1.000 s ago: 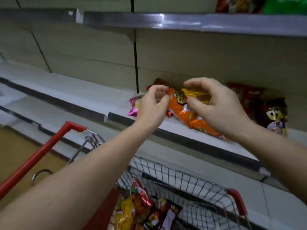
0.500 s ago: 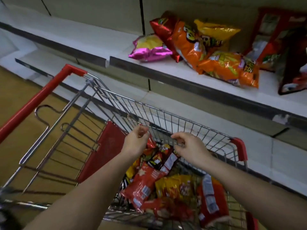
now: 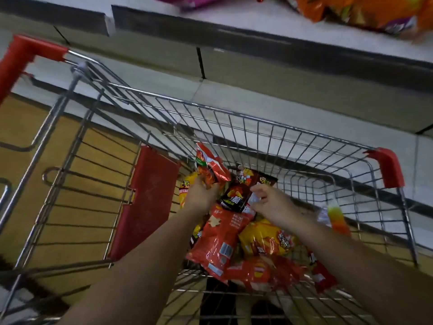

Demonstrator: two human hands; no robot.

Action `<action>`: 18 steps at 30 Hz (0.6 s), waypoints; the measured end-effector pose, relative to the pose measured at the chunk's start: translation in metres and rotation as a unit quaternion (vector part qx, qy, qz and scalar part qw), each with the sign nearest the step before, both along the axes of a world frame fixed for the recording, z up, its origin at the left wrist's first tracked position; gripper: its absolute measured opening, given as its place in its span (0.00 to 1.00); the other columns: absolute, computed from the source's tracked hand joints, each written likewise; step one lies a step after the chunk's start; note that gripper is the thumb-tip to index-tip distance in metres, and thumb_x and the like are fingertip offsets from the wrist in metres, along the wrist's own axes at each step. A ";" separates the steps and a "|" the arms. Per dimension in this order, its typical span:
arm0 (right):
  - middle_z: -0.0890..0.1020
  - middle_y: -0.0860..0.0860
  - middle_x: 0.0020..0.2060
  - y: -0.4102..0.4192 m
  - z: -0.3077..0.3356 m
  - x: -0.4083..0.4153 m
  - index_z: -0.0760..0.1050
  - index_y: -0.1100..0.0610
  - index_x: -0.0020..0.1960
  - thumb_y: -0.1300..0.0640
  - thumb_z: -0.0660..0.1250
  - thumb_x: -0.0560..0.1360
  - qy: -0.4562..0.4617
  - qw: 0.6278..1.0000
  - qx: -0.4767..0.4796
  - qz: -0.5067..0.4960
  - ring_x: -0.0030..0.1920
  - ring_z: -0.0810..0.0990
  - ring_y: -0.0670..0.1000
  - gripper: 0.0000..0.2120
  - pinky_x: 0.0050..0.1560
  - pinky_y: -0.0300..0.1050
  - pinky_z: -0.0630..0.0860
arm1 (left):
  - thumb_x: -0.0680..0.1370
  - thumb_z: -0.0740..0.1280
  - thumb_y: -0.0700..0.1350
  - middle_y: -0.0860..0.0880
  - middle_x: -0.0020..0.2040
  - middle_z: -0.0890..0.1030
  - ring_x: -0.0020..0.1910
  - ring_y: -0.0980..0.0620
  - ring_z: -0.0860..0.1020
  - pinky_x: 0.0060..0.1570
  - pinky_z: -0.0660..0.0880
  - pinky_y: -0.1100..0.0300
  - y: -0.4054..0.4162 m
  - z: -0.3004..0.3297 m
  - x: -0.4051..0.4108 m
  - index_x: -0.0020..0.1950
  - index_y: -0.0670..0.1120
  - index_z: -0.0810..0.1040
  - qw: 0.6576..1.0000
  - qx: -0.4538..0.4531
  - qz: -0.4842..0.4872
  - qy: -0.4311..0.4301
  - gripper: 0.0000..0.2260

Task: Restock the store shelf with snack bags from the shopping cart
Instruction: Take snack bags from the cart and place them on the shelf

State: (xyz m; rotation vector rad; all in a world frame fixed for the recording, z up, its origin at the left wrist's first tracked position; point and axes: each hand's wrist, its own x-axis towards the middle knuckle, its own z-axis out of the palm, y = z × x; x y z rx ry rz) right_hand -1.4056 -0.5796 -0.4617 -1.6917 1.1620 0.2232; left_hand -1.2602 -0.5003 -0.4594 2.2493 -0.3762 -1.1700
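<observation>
Head view looks steeply down into a chrome wire shopping cart (image 3: 269, 127) with red plastic corner guards, parked just beside a pale store shelf (image 3: 257, 22). Both bare forearms reach into the basket. The left hand (image 3: 202, 192) has its fingers curled round the lower end of a small red foil snack bag (image 3: 209, 166), which stands tilted upward above the pile, near the far wire wall. The right hand (image 3: 269, 200) pinches the pale sealed corner of a dark brown and red snack bag (image 3: 236, 198) lying on top of the heap; its fingertips look closed on that corner, though motion blur softens the detail.

Below the hands lie more bags: a large red crisp bag (image 3: 218, 242), a yellow foil bag (image 3: 264, 240) and others pressed against the wire floor. On the shelf at the top edge, an orange snack bag (image 3: 351, 10) and a pink one (image 3: 187, 1) already lie flat, only partly in frame.

Judging from this, two bags are about to be lifted at once. The pinch on a slick seal corner seems the weak point: the dark bag could slip free or swing and drag neighbours up with it. The red bag sits close to the wire wall, so a hasty pull might snag its crimped edge. Squeezing either bag hard could crush the contents or burst a seam.
</observation>
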 end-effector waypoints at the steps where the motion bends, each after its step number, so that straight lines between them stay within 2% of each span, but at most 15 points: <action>1: 0.72 0.53 0.65 0.001 -0.006 0.006 0.67 0.54 0.68 0.59 0.65 0.76 0.002 1.000 0.014 -0.014 0.61 0.73 0.51 0.22 0.44 0.36 0.70 | 0.79 0.64 0.48 0.43 0.66 0.72 0.60 0.44 0.73 0.53 0.69 0.57 -0.007 -0.007 0.006 0.74 0.44 0.61 1.000 -0.004 0.004 0.001 0.25; 3: 0.72 0.53 0.66 0.002 -0.018 0.016 0.66 0.54 0.69 0.59 0.64 0.76 0.010 0.999 0.034 -0.040 0.62 0.72 0.52 0.22 0.45 0.37 0.67 | 0.79 0.65 0.47 0.46 0.63 0.73 0.59 0.46 0.74 0.52 0.70 0.57 -0.025 -0.023 0.018 0.73 0.43 0.61 0.999 -0.016 0.023 0.016 0.25; 5: 0.72 0.54 0.65 0.003 -0.029 0.024 0.66 0.55 0.70 0.59 0.63 0.77 0.013 0.997 0.042 -0.064 0.62 0.73 0.53 0.21 0.49 0.39 0.68 | 0.76 0.68 0.49 0.43 0.66 0.73 0.61 0.44 0.75 0.56 0.74 0.54 -0.042 -0.039 0.026 0.73 0.44 0.61 0.998 -0.020 0.055 0.016 0.28; 8: 0.73 0.55 0.65 0.001 -0.041 0.033 0.64 0.54 0.71 0.60 0.62 0.77 0.012 0.993 0.051 -0.102 0.62 0.73 0.54 0.22 0.53 0.42 0.70 | 0.73 0.71 0.51 0.39 0.71 0.65 0.69 0.39 0.67 0.67 0.68 0.45 -0.063 -0.062 0.032 0.76 0.45 0.55 0.997 -0.001 0.083 -0.004 0.38; 10: 0.72 0.55 0.65 -0.001 -0.048 0.036 0.63 0.54 0.71 0.60 0.61 0.77 0.010 0.991 0.058 -0.119 0.62 0.73 0.55 0.23 0.57 0.46 0.71 | 0.73 0.72 0.52 0.39 0.74 0.58 0.73 0.39 0.60 0.70 0.63 0.45 -0.075 -0.071 0.033 0.78 0.45 0.48 0.995 0.012 0.095 -0.007 0.43; 12: 0.73 0.56 0.64 0.000 -0.054 0.038 0.63 0.55 0.72 0.60 0.61 0.78 0.008 0.989 0.068 -0.134 0.62 0.73 0.55 0.23 0.60 0.48 0.72 | 0.71 0.73 0.54 0.40 0.75 0.56 0.73 0.38 0.59 0.69 0.63 0.42 -0.085 -0.080 0.035 0.78 0.47 0.44 0.994 0.032 0.103 -0.007 0.47; 15: 0.73 0.56 0.64 0.005 -0.063 0.035 0.63 0.55 0.71 0.60 0.61 0.78 0.013 0.984 0.085 -0.153 0.61 0.74 0.54 0.22 0.54 0.43 0.71 | 0.67 0.75 0.58 0.39 0.74 0.58 0.71 0.35 0.62 0.64 0.67 0.36 -0.094 -0.096 0.045 0.77 0.52 0.44 0.991 0.074 0.114 0.004 0.50; 18: 0.73 0.56 0.64 0.010 -0.070 0.031 0.64 0.56 0.71 0.62 0.60 0.78 0.015 0.980 0.111 -0.165 0.58 0.74 0.54 0.22 0.47 0.40 0.70 | 0.58 0.78 0.60 0.39 0.71 0.66 0.66 0.36 0.69 0.58 0.72 0.35 -0.089 -0.116 0.059 0.75 0.52 0.50 0.984 0.101 0.145 0.018 0.54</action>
